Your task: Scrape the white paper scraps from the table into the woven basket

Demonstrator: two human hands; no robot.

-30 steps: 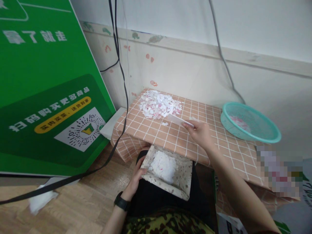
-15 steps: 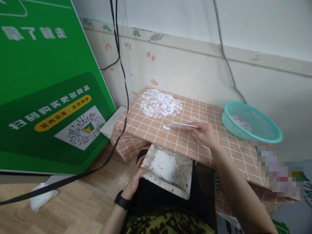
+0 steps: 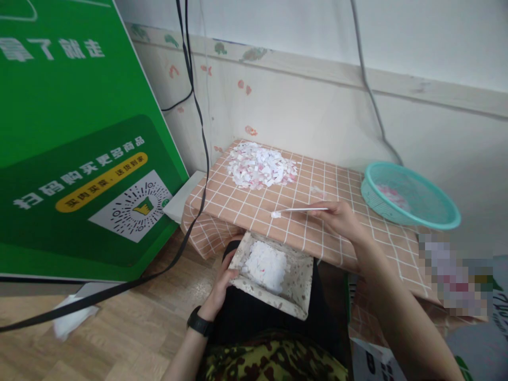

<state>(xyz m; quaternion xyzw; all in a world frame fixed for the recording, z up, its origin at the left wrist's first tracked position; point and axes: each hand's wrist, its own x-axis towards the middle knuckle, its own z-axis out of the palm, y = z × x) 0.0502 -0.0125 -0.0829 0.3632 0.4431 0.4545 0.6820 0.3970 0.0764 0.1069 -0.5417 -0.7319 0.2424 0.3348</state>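
Observation:
My left hand point(image 3: 222, 288) grips the left wall of a shallow speckled box point(image 3: 300, 280) that rests on my lap, against the table's near edge. White paper scraps point(image 3: 266, 264) lie in its left half. Above the tablecloth, my right hand point(image 3: 337, 216) pinches a thin white card point(image 3: 304, 209), seen nearly edge-on. A few small white scraps point(image 3: 275, 214) sit on the cloth at the card's left end. Farther back on the table is a wide pile of white and pinkish paper scraps point(image 3: 262, 166).
A turquoise plastic basket point(image 3: 413, 203) with pinkish scraps in it stands on the right of the checked tablecloth point(image 3: 238, 209). A green sign board point(image 3: 79, 132) leans at the left. A black strap point(image 3: 204, 174) hangs in front of the table's left side.
The card has turned from a slanted view to nearly edge-on. It and the small scraps at its end have shifted towards the table's near edge. My left hand keeps its hold on the box.

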